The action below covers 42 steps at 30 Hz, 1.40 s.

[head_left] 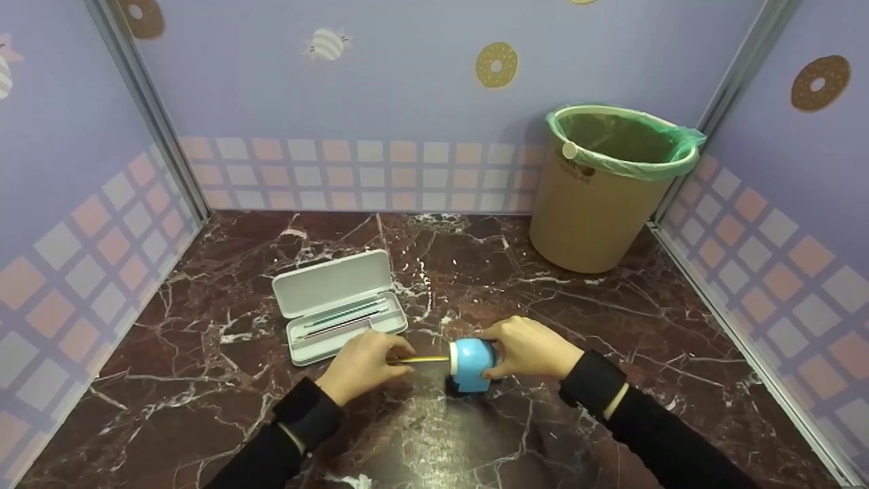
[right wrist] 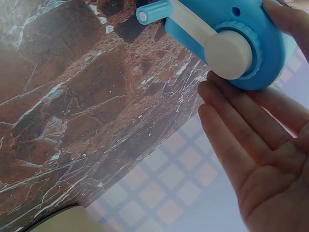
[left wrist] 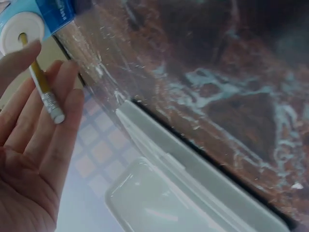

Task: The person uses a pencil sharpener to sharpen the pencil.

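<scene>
Left-hand grip [head_left: 364,360] pinches a thin yellow wooden pencil [head_left: 429,359] near its white eraser and silver metal band, thumb on one side and fingers on the other. The pencil lies level, running rightward from that grip into the round hole in the white face of a glossy blue plastic sharpener [head_left: 474,356]; its far end is hidden inside. On the sharpener's opposite side, the right-hand grip [head_left: 533,346] holds the blue body between thumb and fingers, beside a white crank arm [right wrist: 194,20] with a light-blue handle [right wrist: 157,12].

Just behind the left hand, which overlaps its near edge in the head view, a pale grey pencil case [head_left: 333,284] stands with lid raised, slender pencils [head_left: 346,314] inside. Farther back on the right, well apart, is a tan bin [head_left: 587,224] lined with a green plastic bag [head_left: 635,168]. Everything is on a dark red-brown marbled tabletop [head_left: 170,407].
</scene>
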Each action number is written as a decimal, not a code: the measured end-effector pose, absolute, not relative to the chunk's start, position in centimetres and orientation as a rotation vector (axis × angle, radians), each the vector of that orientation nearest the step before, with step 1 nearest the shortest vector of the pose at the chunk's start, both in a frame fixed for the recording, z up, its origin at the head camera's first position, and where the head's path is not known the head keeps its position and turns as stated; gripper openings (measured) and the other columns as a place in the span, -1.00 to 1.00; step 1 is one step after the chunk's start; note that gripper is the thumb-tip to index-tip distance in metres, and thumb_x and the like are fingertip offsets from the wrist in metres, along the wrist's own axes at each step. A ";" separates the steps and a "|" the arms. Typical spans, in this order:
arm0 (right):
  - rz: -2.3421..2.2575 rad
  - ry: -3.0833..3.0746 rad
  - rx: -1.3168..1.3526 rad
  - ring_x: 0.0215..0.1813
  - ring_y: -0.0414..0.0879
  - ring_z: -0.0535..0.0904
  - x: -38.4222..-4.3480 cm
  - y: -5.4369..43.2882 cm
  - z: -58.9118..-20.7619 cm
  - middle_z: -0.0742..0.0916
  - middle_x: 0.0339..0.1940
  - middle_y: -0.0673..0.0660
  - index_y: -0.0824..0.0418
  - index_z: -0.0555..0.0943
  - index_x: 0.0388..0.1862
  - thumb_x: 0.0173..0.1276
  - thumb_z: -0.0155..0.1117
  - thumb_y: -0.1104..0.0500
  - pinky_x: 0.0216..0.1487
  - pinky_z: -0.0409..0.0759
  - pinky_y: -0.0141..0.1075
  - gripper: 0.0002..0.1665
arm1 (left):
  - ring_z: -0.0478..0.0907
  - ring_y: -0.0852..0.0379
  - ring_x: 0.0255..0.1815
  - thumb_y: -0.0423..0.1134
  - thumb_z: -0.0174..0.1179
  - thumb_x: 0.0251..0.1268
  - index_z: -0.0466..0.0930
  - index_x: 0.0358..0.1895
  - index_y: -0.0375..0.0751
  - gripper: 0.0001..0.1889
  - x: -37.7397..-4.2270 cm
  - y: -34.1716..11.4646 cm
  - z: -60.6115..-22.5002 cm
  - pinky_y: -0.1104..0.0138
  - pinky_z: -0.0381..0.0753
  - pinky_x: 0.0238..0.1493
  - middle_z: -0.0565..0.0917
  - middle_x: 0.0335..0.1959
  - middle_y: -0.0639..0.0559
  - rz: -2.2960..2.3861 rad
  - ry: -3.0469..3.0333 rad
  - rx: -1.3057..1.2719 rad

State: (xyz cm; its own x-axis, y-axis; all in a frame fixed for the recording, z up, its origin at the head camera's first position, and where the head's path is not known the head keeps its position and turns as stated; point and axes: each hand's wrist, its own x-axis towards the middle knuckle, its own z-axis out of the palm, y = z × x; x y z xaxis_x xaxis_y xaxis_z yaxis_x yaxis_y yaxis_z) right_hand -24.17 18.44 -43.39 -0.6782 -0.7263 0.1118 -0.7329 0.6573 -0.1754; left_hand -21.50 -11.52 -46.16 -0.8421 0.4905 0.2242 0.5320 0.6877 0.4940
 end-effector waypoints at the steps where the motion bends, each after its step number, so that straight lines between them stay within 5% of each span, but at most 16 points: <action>1: 0.324 -2.835 1.250 -0.40 -0.25 0.62 -24.2 18.4 -43.4 0.83 -0.28 0.05 0.18 0.75 -0.02 0.04 0.62 -0.11 -0.34 0.61 -0.37 -0.41 | 0.76 0.07 -0.33 -0.26 0.50 0.09 0.80 -0.20 -0.16 -0.81 -21.5 -11.7 -46.3 0.22 0.75 -0.21 0.84 -0.28 -0.04 -0.848 -2.805 -0.851; 10: 0.330 -2.915 1.272 -0.38 -0.25 0.60 -24.3 18.3 -43.4 0.84 -0.20 0.07 0.21 0.68 0.20 0.07 0.60 -0.10 -0.32 0.57 -0.38 -0.26 | 0.78 0.10 -0.35 -0.30 0.46 0.15 0.83 -0.27 -0.14 -0.91 -21.7 -12.8 -47.1 0.27 0.75 -0.21 0.85 -0.34 -0.01 -0.894 -2.731 -0.914; 42: 0.322 -2.856 1.311 -0.49 -0.31 0.57 -24.4 18.6 -43.4 0.82 -0.38 0.05 0.21 0.74 0.04 0.10 0.58 -0.12 -0.42 0.54 -0.46 -0.39 | 0.79 0.13 -0.38 -0.30 0.46 0.16 0.84 -0.28 -0.16 -0.92 -22.8 -14.0 -47.5 0.39 0.74 -0.28 0.85 -0.35 -0.02 -0.907 -2.611 -1.009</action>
